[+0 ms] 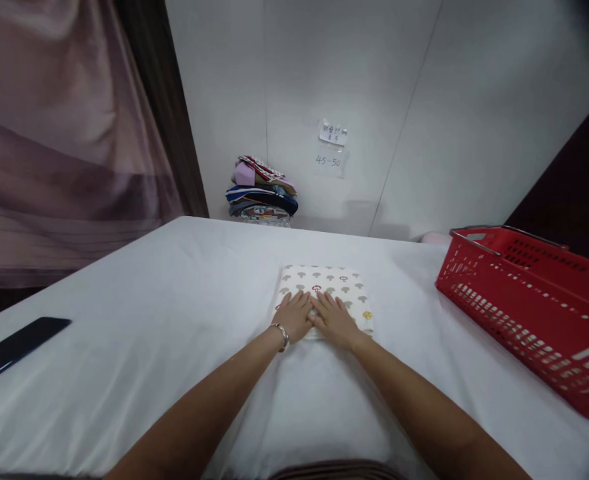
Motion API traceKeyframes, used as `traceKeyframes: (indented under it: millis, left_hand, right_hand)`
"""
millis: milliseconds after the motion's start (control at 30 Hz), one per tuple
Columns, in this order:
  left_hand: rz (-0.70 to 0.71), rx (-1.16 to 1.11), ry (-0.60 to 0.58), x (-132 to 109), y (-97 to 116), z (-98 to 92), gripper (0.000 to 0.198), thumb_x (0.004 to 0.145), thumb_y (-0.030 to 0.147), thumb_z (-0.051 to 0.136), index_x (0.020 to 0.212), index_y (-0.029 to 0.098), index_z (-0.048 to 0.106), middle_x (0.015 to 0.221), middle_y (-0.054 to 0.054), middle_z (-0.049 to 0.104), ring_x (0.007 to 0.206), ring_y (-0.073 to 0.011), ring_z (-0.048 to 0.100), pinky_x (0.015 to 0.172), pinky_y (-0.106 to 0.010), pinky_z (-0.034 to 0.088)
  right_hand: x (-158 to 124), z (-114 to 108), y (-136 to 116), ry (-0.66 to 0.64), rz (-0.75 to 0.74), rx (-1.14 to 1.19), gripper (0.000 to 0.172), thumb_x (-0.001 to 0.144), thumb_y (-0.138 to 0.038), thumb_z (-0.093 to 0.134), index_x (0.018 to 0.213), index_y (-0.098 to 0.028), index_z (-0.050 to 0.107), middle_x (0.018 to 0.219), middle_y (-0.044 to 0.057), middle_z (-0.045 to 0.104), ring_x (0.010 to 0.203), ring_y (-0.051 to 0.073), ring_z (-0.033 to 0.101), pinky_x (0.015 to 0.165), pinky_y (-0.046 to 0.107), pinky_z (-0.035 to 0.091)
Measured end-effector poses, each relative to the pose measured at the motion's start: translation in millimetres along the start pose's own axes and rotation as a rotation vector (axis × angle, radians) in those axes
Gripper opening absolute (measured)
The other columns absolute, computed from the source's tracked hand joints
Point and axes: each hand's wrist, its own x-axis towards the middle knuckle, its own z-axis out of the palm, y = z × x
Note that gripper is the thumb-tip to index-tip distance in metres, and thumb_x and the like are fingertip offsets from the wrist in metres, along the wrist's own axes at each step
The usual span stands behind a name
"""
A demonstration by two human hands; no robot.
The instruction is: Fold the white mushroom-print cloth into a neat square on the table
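Observation:
A folded white cloth (351, 290) with a mushroom print, mostly grey with a few red and yellow, lies flat near the middle of the white-covered table. My left hand (295, 316) rests flat on its near left part, fingers stretched forward, a silver bracelet at the wrist. Beside it, my right hand (335, 320) also presses flat on the cloth, fingers spread out. The two hands meet at the thumbs and cover part of the cloth's near side. Neither hand grips anything.
A red plastic basket (519, 303) with metal handles stands at the table's right. At the left edge lies a dark flat object (19, 347). Beyond the far edge, folded clothes (263, 193) are stacked by the wall, where paper notes (333, 133) hang. A pink curtain (69, 133) hangs left.

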Motion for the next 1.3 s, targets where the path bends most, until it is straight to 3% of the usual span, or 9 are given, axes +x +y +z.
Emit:
traceKeyframes:
  millis: [100,200,400,533,667,867,967,1100,1300]
  left_hand:
    - [-0.014,-0.052,-0.103,15.1,-7.2,-13.6,0.043,0.079,0.031,0.047,0.121,0.028,0.05,0.135,-0.003,0.042,0.128,-0.0222,0.031,0.104,-0.044,0.023]
    - [-0.095,-0.05,-0.052,29.6,-15.2,-22.6,0.038,0.081,0.025,0.042,0.116,0.026,0.054,0.133,-0.005,0.044,0.128,-0.0232,0.03,0.103,-0.045,0.023]
    - [-0.231,-0.022,-0.016,28.3,-25.9,-4.0,0.051,0.087,0.044,0.027,0.134,0.026,0.033,0.148,-0.003,0.017,0.135,-0.0253,0.01,0.101,-0.055,0.021]
    - [-0.224,-0.02,-0.023,26.7,-28.3,1.3,0.051,0.087,0.044,0.024,0.134,0.026,0.032,0.148,-0.002,0.016,0.135,-0.0251,0.008,0.101,-0.055,0.022]
    - [-0.225,-0.022,-0.021,28.2,-28.4,-0.7,0.051,0.087,0.044,0.023,0.134,0.026,0.031,0.148,-0.002,0.016,0.135,-0.0247,0.009,0.101,-0.054,0.023]
    - [-0.245,-0.03,-0.025,27.7,-27.2,-1.4,0.051,0.087,0.044,0.023,0.135,0.026,0.031,0.148,-0.001,0.015,0.135,-0.0249,0.008,0.098,-0.053,0.028]
    - [-0.247,-0.022,-0.028,28.8,-27.3,-0.3,0.052,0.087,0.044,0.023,0.135,0.026,0.031,0.148,-0.001,0.015,0.135,-0.025,0.008,0.097,-0.053,0.03]
    - [-0.245,-0.019,-0.015,28.5,-28.3,2.7,0.051,0.087,0.043,0.024,0.135,0.027,0.031,0.148,0.0,0.016,0.135,-0.0254,0.008,0.095,-0.054,0.032]
    - [-0.242,-0.061,-0.067,28.1,-30.6,-3.0,0.051,0.087,0.045,0.026,0.134,0.028,0.031,0.148,-0.001,0.014,0.135,-0.0251,0.008,0.096,-0.056,0.03]
  right_hand:
    - [-6.4,6.5,-4.6,-0.006,0.027,-0.018,0.062,0.089,-0.054,0.017,0.142,-0.022,0.014,0.148,0.006,0.014,0.135,0.022,0.005,0.107,0.044,0.007]
    - [-9.4,6.1,-6.8,-0.003,0.033,-0.025,0.064,0.088,-0.056,0.018,0.141,-0.021,0.019,0.148,0.006,0.012,0.135,0.023,0.003,0.107,0.045,0.005]
    - [-2.2,-9.2,5.0,-0.072,-0.014,0.073,0.058,0.088,-0.054,0.025,0.136,-0.022,0.032,0.146,0.008,0.021,0.134,0.024,0.012,0.106,0.044,0.012]
    - [4.7,-25.2,32.6,0.093,0.139,-0.005,0.055,0.089,-0.048,0.025,0.135,-0.019,0.033,0.147,0.008,0.018,0.135,0.024,0.008,0.106,0.044,0.01]
    - [0.8,-13.1,56.1,0.097,0.322,-0.091,0.06,0.089,-0.051,0.022,0.138,-0.017,0.026,0.148,0.01,0.014,0.135,0.025,0.003,0.104,0.047,0.009]
    - [-3.6,0.2,61.4,0.098,0.328,-0.061,0.059,0.088,-0.053,0.021,0.135,-0.02,0.029,0.147,0.007,0.016,0.134,0.025,0.007,0.104,0.047,0.011]
    - [9.3,-12.7,58.7,0.055,0.345,-0.093,0.059,0.087,-0.054,0.026,0.134,-0.018,0.033,0.146,0.01,0.02,0.134,0.028,0.01,0.103,0.05,0.009]
    - [42.0,-28.3,59.7,0.154,0.296,-0.169,0.066,0.087,-0.056,0.023,0.137,-0.013,0.026,0.147,0.012,0.017,0.134,0.026,0.006,0.105,0.044,0.002]
    - [66.0,-10.7,75.7,0.075,0.333,-0.156,0.068,0.087,-0.054,0.02,0.138,-0.007,0.024,0.146,0.015,0.018,0.134,0.027,0.009,0.104,0.042,0.007]
